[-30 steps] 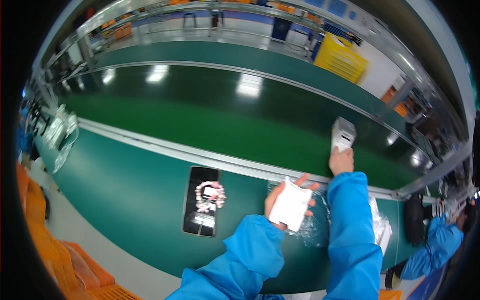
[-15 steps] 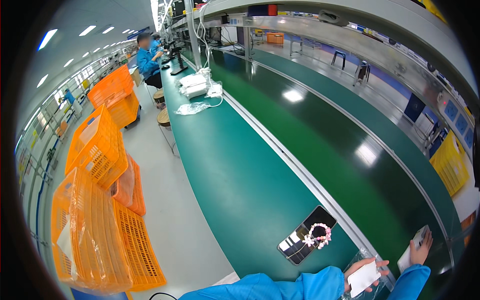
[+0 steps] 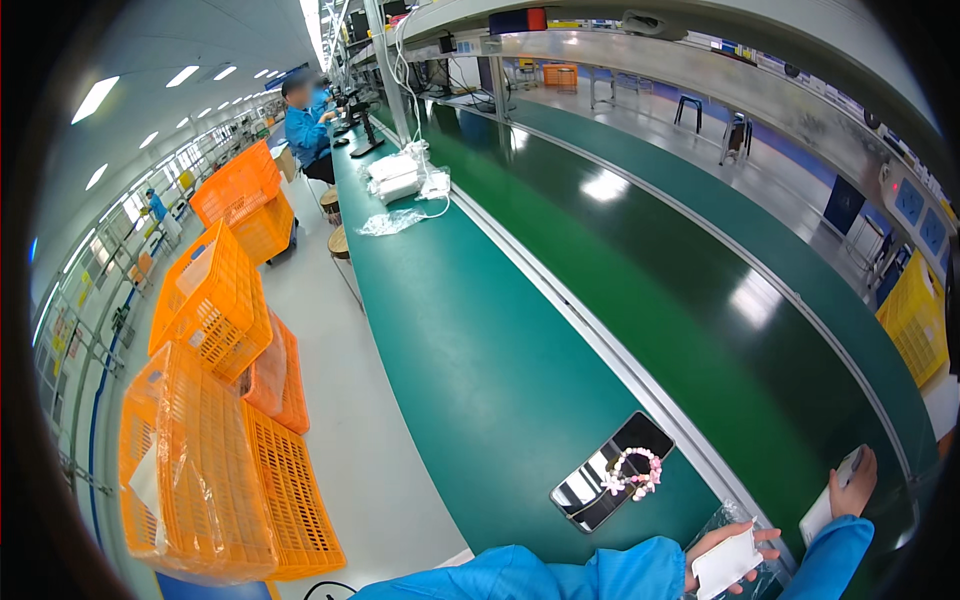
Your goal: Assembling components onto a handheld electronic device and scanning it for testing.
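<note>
My left hand (image 3: 708,543) is palm up at the near edge of the bench, its fingers partly spread under a small white rectangular piece (image 3: 727,565). I cannot make out exactly what kind of piece it is. Crinkled clear plastic film (image 3: 737,514) lies around that hand. Further right, over the dark green belt, my right hand (image 3: 853,490) grips the upper end of a flat white oblong thing (image 3: 818,517); the sleeve and hand cover part of it. Left of my left hand, a dark phone (image 3: 583,497) with a pink and white bead strap (image 3: 648,476) lies on the green bench.
A metal rail (image 3: 600,347) divides the bench from the belt (image 3: 640,290). White packs (image 3: 395,178) with a cable lie farther up the bench. Orange crates (image 3: 215,300) stand on the floor to the left. A person (image 3: 308,132) in blue sits at the far end.
My right hand has shifted slightly up and right, its fingers now curled round the white oblong thing's end. My left hand still holds the white piece. The view has tilted slightly.
</note>
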### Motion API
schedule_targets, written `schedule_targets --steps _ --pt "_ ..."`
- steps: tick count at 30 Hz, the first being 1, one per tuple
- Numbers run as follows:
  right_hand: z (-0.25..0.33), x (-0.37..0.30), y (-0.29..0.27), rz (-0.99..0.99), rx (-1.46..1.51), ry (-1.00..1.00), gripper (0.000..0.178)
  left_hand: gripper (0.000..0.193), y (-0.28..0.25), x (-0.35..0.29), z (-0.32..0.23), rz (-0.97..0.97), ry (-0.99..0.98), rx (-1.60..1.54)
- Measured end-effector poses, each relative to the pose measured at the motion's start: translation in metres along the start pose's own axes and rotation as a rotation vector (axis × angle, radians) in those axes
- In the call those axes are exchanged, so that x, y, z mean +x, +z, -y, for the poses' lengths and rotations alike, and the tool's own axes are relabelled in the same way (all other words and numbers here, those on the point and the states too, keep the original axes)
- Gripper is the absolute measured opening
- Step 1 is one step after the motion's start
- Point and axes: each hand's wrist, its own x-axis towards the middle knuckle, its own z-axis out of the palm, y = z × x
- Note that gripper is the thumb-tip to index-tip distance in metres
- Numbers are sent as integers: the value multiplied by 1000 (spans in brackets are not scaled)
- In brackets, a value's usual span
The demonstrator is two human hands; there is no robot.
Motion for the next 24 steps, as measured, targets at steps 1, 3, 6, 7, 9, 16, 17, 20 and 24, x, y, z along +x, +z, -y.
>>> schedule_targets --steps 1,3,6,7,9,16,17,20,24 --pt "8 1 -2 -4 -30 1 81 55 2 0 0 -33 26 37" --pt "14 3 -3 -3 -61 4 79 56 5 0 1 -15 21 -14" --pt "16 5 -1 -4 -67 16 75 56 3 1 3 11 9 -104" --pt "16 7 -1 13 -94 22 72 56 1 2 4 16 5 -137" --pt "18 9 -2 35 -116 26 69 55 -7 3 2 -36 1 -56" --pt "5 14 10 42 -118 -20 56 45 11 4 4 62 17 -130" --pt "5 15 12 36 -123 -15 54 40 35 -6 -1 -86 24 74" --pt "15 21 15 43 -89 -26 50 36 29 -9 -1 -183 282 593" --pt "8 24 18 43 -79 -1 49 37 41 -11 3 -246 749 1354"
